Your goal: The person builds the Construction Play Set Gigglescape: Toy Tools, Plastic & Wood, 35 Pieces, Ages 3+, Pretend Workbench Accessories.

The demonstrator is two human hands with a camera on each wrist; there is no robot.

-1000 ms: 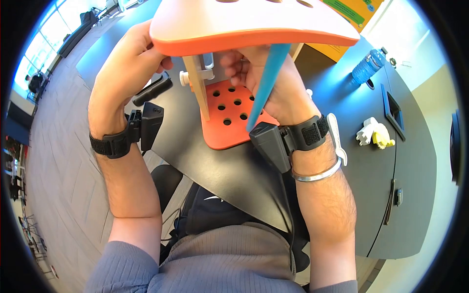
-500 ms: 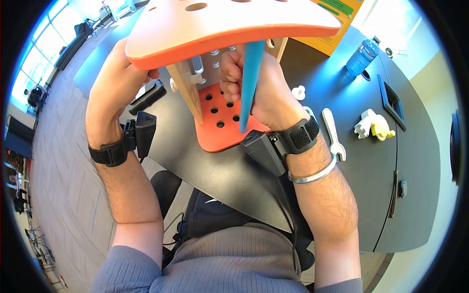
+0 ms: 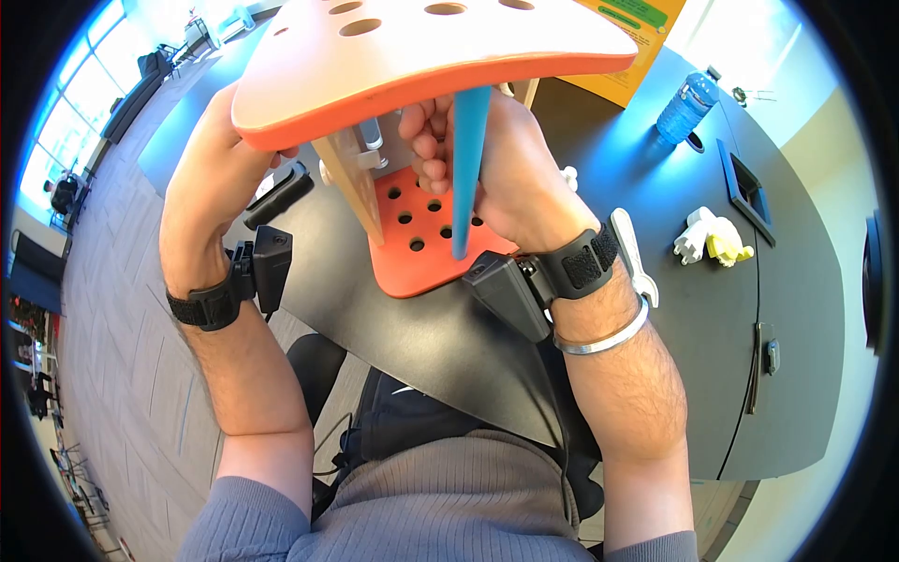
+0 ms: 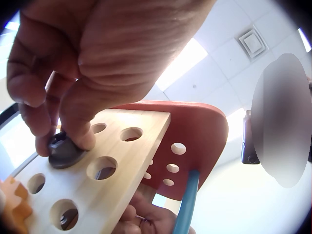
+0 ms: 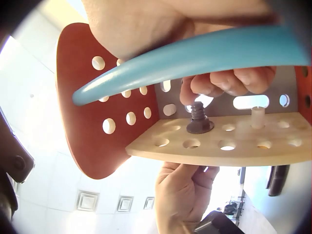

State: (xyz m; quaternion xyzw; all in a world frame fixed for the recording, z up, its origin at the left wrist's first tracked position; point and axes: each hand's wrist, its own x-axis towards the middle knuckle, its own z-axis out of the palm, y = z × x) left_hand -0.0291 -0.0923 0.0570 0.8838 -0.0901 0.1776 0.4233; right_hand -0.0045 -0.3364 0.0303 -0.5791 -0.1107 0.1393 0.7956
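Observation:
My left hand [image 3: 211, 159] is at the outer face of a holed wooden board [image 4: 83, 185], pinching a dark grey bolt head [image 4: 66, 155] between thumb and fingers. On the board's inner face, a grey threaded shaft [image 5: 197, 111] sticks up through a wide collar [image 5: 200, 125]. My right hand [image 3: 515, 169] reaches inside the toy workbench with fingers curled, one fingertip right at the shaft's end. Its thumb is hidden. A blue rod [image 3: 468, 169] crosses in front of that hand, below the orange end panel [image 3: 309, 84]. The lower orange panel [image 3: 403, 272] rests on the table.
A white peg [image 5: 257, 117] and an orange gear [image 4: 17, 204] are on the board. To the right lie a white toy wrench [image 3: 632, 253], a white piece [image 3: 695, 239] and a yellow piece [image 3: 729, 244]. Behind them stand a water bottle [image 3: 688, 108] and a yellow-orange box [image 3: 641, 37].
The toy workbench has shifted left in the head view, both hands with it. My right hand's fingers, looser a second ago, have curled in. The left hand keeps its place at the board.

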